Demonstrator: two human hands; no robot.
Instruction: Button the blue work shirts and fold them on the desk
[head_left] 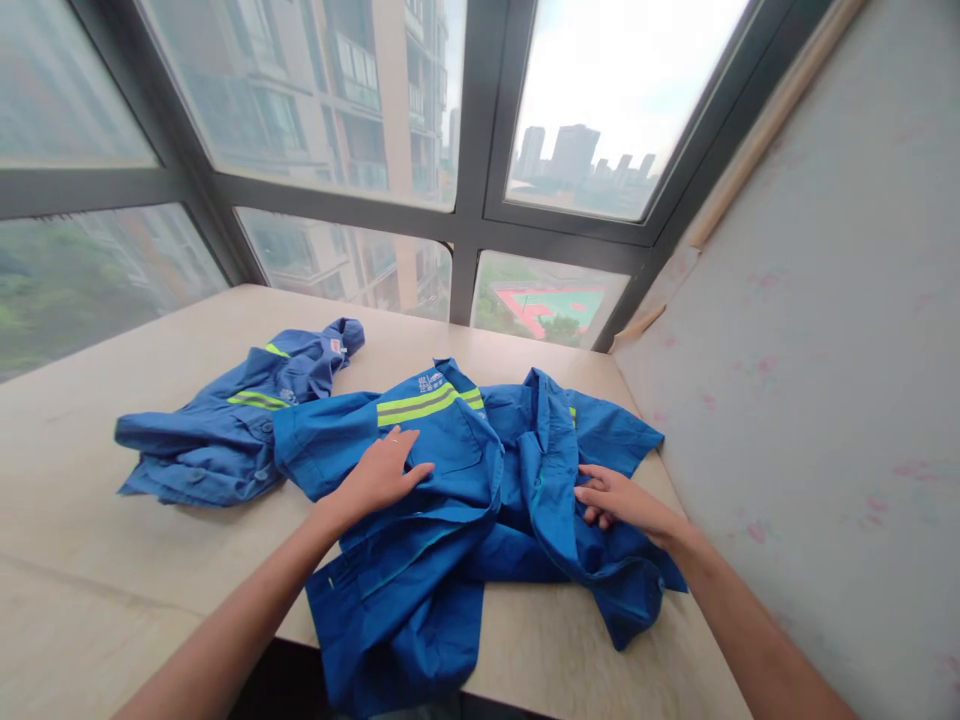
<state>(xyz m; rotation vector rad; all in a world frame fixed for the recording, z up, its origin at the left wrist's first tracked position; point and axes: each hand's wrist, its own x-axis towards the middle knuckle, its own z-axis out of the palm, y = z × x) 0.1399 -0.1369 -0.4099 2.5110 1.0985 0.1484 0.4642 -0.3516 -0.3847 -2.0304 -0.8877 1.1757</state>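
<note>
A blue work jacket (442, 450) with yellow-green reflective stripes lies spread and rumpled on a pale wooden surface (187, 350), its front open and its lower left part hanging over the near edge. My left hand (386, 470) rests on the left front panel just below the stripe, fingers apart, holding nothing. On the right, my right hand (611, 497) touches the right front panel, its fingers curled at the fabric; whether cloth is pinched between them is hard to see. A second blue garment (225, 430) lies crumpled to the left, beside the jacket's sleeve.
Grey-framed windows (469, 150) rise behind the surface, with buildings outside. A pale flowered wall (810, 300) stands close on the right. The near edge of the surface runs along the bottom, with a dark gap (277, 685) below it.
</note>
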